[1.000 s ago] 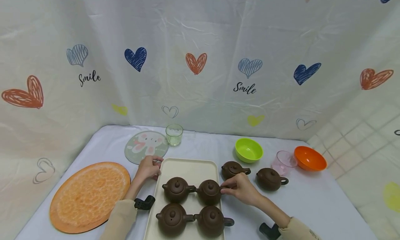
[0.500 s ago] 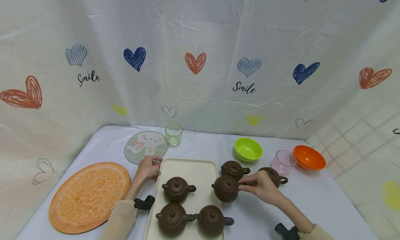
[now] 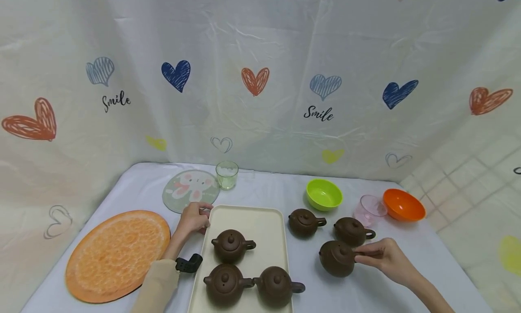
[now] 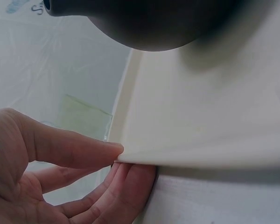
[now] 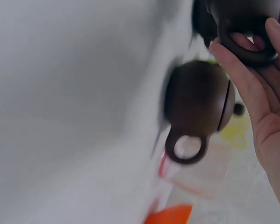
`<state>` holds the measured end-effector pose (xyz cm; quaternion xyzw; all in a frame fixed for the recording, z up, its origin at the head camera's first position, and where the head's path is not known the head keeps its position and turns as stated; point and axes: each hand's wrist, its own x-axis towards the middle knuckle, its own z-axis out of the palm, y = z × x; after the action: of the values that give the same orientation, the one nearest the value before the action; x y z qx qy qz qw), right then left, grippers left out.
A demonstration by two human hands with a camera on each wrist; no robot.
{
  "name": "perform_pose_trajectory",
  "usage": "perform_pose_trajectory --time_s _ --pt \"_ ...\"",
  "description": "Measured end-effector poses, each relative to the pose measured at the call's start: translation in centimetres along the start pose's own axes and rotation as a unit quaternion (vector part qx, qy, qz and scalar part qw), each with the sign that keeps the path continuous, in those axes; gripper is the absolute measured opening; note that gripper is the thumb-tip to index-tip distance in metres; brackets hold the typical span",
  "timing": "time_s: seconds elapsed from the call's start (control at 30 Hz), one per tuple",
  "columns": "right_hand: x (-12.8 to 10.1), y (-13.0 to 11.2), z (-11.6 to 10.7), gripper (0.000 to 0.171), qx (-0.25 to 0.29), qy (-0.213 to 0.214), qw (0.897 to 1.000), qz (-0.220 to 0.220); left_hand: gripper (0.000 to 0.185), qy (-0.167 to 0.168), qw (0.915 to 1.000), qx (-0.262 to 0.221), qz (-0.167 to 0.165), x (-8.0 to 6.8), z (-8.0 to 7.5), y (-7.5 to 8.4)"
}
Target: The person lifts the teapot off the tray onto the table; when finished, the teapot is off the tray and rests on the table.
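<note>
My right hand (image 3: 386,258) pinches the handle of a brown teapot (image 3: 337,258) over the white tabletop (image 3: 382,286), just near of a second teapot (image 3: 352,231) beside the pink cup (image 3: 368,210). My left hand (image 3: 194,218) pinches the cream tray's (image 3: 249,219) far-left corner. I judge that a one-handle grip could let the pot swing and knock its neighbour, or shed its lid.
</note>
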<state>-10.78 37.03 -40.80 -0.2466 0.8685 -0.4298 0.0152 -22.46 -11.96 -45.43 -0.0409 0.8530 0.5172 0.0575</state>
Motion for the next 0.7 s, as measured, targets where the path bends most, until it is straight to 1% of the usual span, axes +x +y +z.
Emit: perform_pose_trajectory --time_s 0.13,0.27,0.4,0.6,0.7 --pt "-1.8 1.1 -1.2 0.015 0.000 0.000 1.000 0.030 0.050 0.002 1.0000 0.002 0.001 0.0 0.0 0.1" --pt "-3.1 1.9 -2.1 0.015 -0.005 0.000 0.999 0.050 0.051 -0.002 1.0000 0.002 0.001 0.0 -0.1 0.1" --pt "-3.8 2.6 -2.8 0.015 -0.005 -0.004 0.999 0.048 0.050 0.003 1.0000 0.006 0.002 0.0 -0.2 0.1" --pt "-4.2 3.4 -3.3 0.017 -0.003 0.004 0.999 0.037 0.049 0.002 0.9999 0.008 0.006 0.0 -0.1 0.0" --pt "-4.3 3.6 -3.3 0.017 -0.003 0.000 0.999 0.044 0.049 0.004 0.9999 0.009 0.007 -0.1 0.1 0.0"
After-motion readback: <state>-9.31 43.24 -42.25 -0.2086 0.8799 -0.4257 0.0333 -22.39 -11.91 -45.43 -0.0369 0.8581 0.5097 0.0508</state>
